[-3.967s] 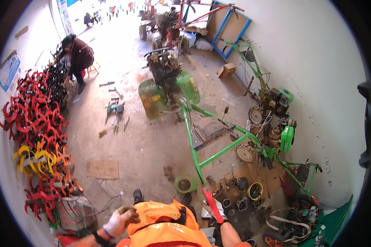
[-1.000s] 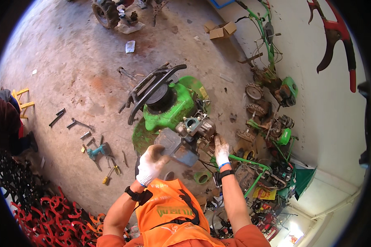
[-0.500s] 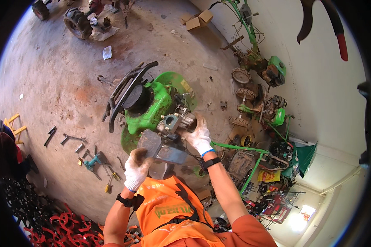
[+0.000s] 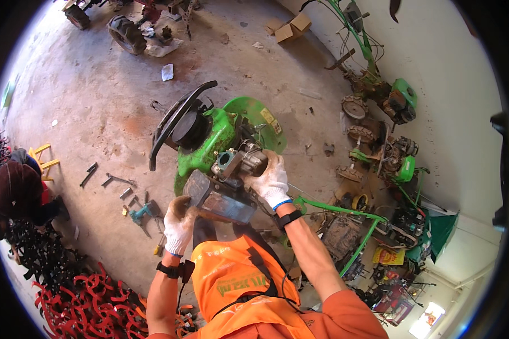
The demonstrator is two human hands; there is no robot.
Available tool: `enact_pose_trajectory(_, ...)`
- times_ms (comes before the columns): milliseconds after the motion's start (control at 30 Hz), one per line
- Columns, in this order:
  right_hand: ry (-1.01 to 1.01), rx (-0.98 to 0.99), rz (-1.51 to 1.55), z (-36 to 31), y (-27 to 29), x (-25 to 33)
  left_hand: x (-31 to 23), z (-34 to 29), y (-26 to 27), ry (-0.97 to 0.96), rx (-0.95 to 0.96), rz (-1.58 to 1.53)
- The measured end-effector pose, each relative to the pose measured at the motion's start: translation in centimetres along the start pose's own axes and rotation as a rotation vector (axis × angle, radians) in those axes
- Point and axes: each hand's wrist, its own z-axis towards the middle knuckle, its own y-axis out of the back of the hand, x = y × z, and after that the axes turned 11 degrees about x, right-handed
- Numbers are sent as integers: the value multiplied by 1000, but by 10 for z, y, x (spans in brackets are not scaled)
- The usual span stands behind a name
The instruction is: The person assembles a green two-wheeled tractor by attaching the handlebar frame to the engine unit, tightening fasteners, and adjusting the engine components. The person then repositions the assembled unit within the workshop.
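Observation:
A green engine-driven machine (image 4: 215, 133) stands in front of me, with a black round cap (image 4: 191, 131) and a curved black bar at its left side. On its near side sits a greasy metal carburetor (image 4: 253, 163) with a round opening in its flange. My right hand (image 4: 270, 182), in a soiled white glove, is closed around the carburetor's right side; some fingertips are hidden. My left hand (image 4: 178, 225), gloved too, grips the left end of a grey, box-shaped housing (image 4: 223, 204) just below the carburetor. Whether the housing touches the machine I cannot tell.
Hand tools and a teal power tool (image 4: 144, 210) lie on the floor at left. Beyond them a person (image 4: 20, 189) crouches by a yellow stool (image 4: 44, 161). Red curved blades (image 4: 90, 299) are heaped lower left. More machines (image 4: 398, 104) line the right wall.
The view has shifted, bringing the person at left further into sight. Both hands keep their grips, and the housing has tilted slightly. Dark hooked shapes at the upper right have mostly left the picture.

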Motion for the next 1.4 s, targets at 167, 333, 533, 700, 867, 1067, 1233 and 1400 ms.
enact_pose_trajectory(167,96,147,114,-18,24,-57,-39,-15,-22,-43,-199,514)
enact_pose_trajectory(333,-50,225,277,-64,2,-151,-99,-3,-96,-517,54,1032)
enact_pose_trajectory(533,-46,357,202,-118,-35,-196,-115,71,-181,-308,322,1820)
enact_pose_trajectory(700,-63,487,419,-132,-28,-201,-110,100,-194,-307,358,2110)
enact_pose_trajectory(867,-44,463,429,-134,-34,-213,-113,107,-205,-154,344,2200)
enact_pose_trajectory(1067,-40,428,566,-143,-33,-235,-114,106,-206,-134,256,2119)
enact_pose_trajectory(1233,-40,428,632,-145,-21,-242,-112,108,-205,-139,268,2125)
enact_pose_trajectory(1400,-69,401,412,-146,-20,-244,-118,111,-210,-182,320,2232)
